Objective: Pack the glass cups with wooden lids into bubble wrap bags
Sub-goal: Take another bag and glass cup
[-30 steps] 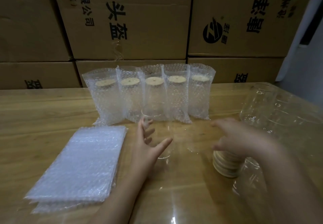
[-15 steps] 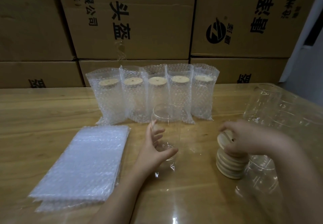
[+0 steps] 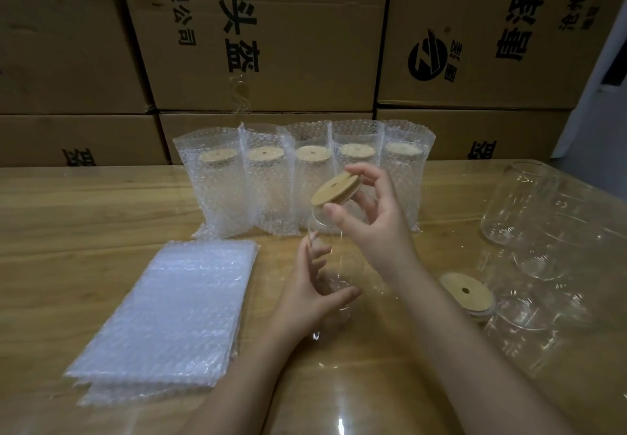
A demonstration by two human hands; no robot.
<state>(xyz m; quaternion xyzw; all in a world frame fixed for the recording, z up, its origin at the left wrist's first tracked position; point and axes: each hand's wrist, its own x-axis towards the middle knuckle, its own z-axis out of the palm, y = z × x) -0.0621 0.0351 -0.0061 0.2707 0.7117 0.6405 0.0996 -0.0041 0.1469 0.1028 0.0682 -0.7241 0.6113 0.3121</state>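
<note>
Five bagged cups (image 3: 305, 176) in a row, one glass cup (image 3: 324, 232) in hand

L hand (image 3: 312, 293) curls round the upright glass cup's lower half. R hand (image 3: 373, 227) pinches a wooden lid (image 3: 336, 189), tilted, just over its rim. Flat bag stack (image 3: 169, 312) lies left of the cup; spare lids (image 3: 465, 291) right of it; bagged cups behind.

The wooden table (image 3: 101, 217) carries a flat stack of bubble wrap bags (image 3: 169, 309) at its near left. Towards the far edge stand five bagged cups (image 3: 305, 176) in a row (each capped with a wooden lid). On the right lie clear glass cups (image 3: 529, 217), with a stack of wooden lids (image 3: 466, 293) just beside them.
</note>
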